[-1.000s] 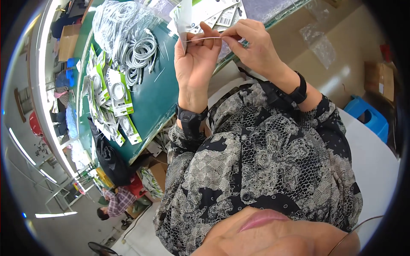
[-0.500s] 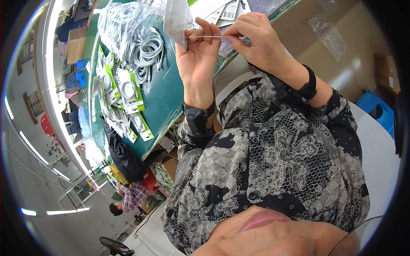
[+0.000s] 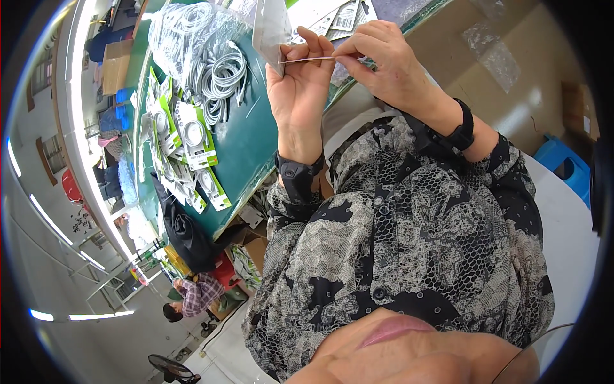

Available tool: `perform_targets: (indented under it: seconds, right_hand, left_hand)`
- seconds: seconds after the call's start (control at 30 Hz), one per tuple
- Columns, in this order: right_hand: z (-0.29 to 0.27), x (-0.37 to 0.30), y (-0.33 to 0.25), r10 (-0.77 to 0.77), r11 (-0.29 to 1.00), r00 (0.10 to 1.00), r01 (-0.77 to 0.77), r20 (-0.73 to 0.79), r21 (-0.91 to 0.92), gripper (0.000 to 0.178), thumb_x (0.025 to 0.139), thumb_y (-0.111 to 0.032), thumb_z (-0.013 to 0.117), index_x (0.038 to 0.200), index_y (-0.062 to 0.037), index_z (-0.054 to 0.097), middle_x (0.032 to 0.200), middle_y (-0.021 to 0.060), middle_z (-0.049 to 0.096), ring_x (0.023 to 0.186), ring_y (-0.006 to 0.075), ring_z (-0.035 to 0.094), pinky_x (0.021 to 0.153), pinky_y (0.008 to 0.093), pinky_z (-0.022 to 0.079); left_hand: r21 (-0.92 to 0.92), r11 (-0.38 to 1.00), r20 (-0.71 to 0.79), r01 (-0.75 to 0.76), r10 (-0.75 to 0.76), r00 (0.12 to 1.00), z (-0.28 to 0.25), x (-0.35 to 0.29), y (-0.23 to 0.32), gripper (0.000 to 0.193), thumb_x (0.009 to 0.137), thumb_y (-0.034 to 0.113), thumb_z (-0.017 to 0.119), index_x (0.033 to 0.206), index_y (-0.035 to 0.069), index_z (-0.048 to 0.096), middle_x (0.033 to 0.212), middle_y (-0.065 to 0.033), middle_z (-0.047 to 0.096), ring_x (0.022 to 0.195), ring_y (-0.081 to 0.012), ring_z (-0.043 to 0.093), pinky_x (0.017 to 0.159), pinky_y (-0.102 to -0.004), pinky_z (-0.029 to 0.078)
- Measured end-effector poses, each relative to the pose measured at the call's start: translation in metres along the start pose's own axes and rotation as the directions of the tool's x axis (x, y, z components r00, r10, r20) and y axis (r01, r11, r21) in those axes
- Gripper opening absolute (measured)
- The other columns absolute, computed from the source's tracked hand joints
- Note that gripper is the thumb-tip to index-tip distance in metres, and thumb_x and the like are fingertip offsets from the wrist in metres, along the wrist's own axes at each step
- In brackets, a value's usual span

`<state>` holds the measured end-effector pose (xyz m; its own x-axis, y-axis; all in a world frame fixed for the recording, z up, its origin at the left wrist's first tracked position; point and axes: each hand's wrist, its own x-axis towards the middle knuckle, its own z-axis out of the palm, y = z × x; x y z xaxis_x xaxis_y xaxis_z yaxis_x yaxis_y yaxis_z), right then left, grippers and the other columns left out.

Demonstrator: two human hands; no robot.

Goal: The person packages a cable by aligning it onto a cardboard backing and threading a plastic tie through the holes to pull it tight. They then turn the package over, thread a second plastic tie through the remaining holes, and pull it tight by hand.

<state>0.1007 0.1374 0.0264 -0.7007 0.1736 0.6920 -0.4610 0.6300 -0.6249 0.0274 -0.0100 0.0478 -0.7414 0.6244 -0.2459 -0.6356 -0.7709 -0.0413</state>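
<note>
My left hand (image 3: 297, 89) holds a flat, greyish, translucent panel (image 3: 270, 32) by its lower edge, palm up with the fingers curled. From that edge a thin white strand (image 3: 310, 59) runs across the left fingers to my right hand (image 3: 384, 64). The thumb and index finger of the right hand pinch the strand's other end. It looks straight and taut. What kind of panel this is, and how the strand joins it, I cannot make out.
Coiled grey cables (image 3: 225, 73) lie on the green table (image 3: 246, 137) beside a clear plastic bag of cables (image 3: 185, 32). Closer in is a pile of green-and-white carded cable packs (image 3: 195, 134). A blue stool (image 3: 566, 166) stands at the right; another person (image 3: 197, 294) is at lower left.
Both hands stay close together with the strand between them. The left hand and the panel have shifted slightly right and down; the strand now slants a little.
</note>
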Motion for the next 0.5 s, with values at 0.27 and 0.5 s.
perform_targets:
  seconds: [0.27,0.5]
  right_hand:
    - [0.0,0.003,0.001,-0.024,1.0,0.999,0.024,-0.031,-0.006,0.012,0.072,-0.006,0.068,0.084,-0.007,0.064,0.08,0.0037,0.061,0.081,0.0235,0.058,0.081,0.0352,0.042]
    - [0.006,-0.006,0.014,0.005,0.978,0.997,0.011,-0.078,0.208,0.015,0.072,-0.005,0.068,0.086,-0.0053,0.064,0.082,0.0061,0.065,0.075,0.0271,0.061,0.069,0.0365,0.046]
  left_hand:
    - [0.131,0.991,0.104,0.013,-0.026,0.994,-0.008,0.0,-0.01,0.027,0.095,0.028,0.046,0.093,0.005,0.06,0.079,-0.0064,0.054,0.109,-0.0247,0.053,0.102,-0.046,0.034]
    - [0.712,0.702,0.067,-0.012,-0.051,0.996,-0.027,-0.011,-0.013,0.041,0.097,0.039,0.045,0.125,0.009,0.048,0.111,-0.0043,0.06,0.103,-0.0197,0.057,0.087,-0.0368,0.044]
